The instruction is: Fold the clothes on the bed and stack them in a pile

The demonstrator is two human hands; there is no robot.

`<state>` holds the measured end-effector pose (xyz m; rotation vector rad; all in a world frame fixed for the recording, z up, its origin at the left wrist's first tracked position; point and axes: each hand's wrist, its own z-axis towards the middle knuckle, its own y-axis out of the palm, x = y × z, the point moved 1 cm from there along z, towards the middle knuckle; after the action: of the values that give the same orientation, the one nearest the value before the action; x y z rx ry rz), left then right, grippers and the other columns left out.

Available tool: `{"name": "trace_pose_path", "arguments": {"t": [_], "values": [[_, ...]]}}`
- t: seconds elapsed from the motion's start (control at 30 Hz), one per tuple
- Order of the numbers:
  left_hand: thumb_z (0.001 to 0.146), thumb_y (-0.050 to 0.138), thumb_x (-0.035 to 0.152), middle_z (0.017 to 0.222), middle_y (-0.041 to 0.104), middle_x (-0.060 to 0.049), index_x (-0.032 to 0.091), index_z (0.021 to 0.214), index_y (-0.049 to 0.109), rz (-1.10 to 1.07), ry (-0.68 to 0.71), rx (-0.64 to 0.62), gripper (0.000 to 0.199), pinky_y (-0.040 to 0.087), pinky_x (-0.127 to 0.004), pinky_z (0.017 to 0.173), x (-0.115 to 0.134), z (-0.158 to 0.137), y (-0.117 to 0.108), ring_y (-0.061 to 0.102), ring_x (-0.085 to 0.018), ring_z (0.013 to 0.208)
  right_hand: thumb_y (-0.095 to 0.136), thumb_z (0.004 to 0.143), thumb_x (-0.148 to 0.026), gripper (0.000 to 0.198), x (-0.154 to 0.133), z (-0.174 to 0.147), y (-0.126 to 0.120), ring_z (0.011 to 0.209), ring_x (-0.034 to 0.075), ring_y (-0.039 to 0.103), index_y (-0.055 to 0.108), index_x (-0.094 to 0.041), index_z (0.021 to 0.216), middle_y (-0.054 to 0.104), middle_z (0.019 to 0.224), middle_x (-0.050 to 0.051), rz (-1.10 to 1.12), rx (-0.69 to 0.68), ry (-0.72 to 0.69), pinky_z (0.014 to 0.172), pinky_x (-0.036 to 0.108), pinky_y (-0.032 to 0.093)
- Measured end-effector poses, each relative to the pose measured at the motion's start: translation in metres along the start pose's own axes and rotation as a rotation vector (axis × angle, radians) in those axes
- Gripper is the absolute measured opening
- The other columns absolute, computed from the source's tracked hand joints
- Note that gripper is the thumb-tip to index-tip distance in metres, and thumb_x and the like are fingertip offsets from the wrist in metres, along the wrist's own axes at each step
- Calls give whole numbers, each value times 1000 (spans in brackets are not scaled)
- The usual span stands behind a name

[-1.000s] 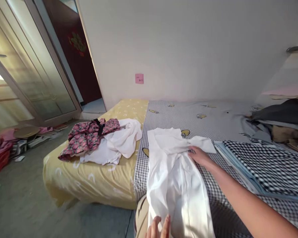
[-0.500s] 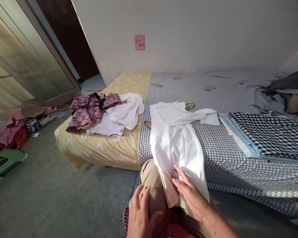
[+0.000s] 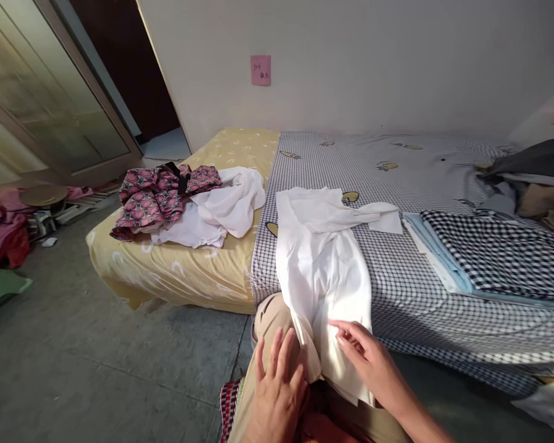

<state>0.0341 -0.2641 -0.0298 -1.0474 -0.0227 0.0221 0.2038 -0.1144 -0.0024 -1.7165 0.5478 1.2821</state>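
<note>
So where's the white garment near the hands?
In the head view, the white garment lies right of centre on the checked bedspread, left of the folded checked cloth, its lower part over the edge by the right hand.

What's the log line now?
left hand: over beige trouser knee | right hand: over white cloth garment | garment: partly on black-and-white checked bedsheet

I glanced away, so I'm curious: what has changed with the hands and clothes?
The right hand has left the sleeve of the white garment and come back toward the person, to the garment's lower part. The left hand, earlier over the garment, is now over the knee. The flowered cloth and folded checked cloth stayed put.
</note>
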Motion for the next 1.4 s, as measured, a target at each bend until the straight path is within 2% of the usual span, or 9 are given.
{"name": "trace_pose_path", "arguments": {"t": [0.17,0.3,0.4,0.53,0.7,0.97,1.17,1.27,1.4], "values": [[102,50,37,154,56,6,35,121,72,47,258,1,29,-5,-58,131,17,20,18,36,-24,150,49,95,-13,43,17,-37,-34,121,20,67,72,-34,125,74,128,2,-582,-74,-498,103,34,52],[100,50,24,123,76,-8,20,110,78,69,204,-130,30,20,-56,131,25,32,42,55,-24,136,47,82,4,67,30,-38,-38,144,23,48,69,-39,129,62,150,-4,-905,-113,-741,118,46,36],[96,59,24,111,80,-6,24,104,78,-93,159,-248,22,27,-62,127,13,40,40,62,-27,131,50,88,-2,40,37,-26,-32,140,24,53,76,-32,90,72,135,-5,-775,-62,-658,121,55,28],[98,58,21,101,82,3,29,96,76,-323,-112,-188,19,32,-66,124,-28,49,6,74,-22,106,51,89,-14,37,42,-14,-36,105,25,73,64,-29,58,81,87,-2,-318,33,-362,112,55,41],[102,48,27,106,82,0,28,102,74,-472,-232,-67,26,50,-46,112,-77,40,-46,75,-18,99,65,75,-38,29,36,-25,-71,106,33,72,55,-28,50,81,93,9,137,221,51,95,43,55],[87,73,30,133,74,1,34,107,71,-113,349,-229,21,54,-34,100,-82,-2,-36,70,-19,116,69,73,-45,16,59,-54,-98,106,34,74,78,-35,65,82,105,7,-192,-90,123,94,44,58],[96,63,29,130,74,-4,29,101,68,-138,275,-48,8,40,-38,117,-69,-8,-43,67,-17,119,70,69,-42,22,52,-56,-126,100,34,76,85,-38,86,82,104,7,-424,-29,142,90,45,59],[93,67,30,135,71,-5,29,114,67,-130,136,-20,22,33,-43,122,-45,2,-34,64,-20,125,64,80,-53,35,21,-36,-98,92,31,76,82,-33,103,81,105,9,-201,21,203,83,41,60],[88,70,47,135,71,-6,26,121,67,-105,113,-29,39,44,-48,111,-11,5,2,61,-27,127,64,80,-56,54,-7,-12,-22,82,25,73,72,-29,125,78,110,8,145,-171,314,73,37,60]]}}
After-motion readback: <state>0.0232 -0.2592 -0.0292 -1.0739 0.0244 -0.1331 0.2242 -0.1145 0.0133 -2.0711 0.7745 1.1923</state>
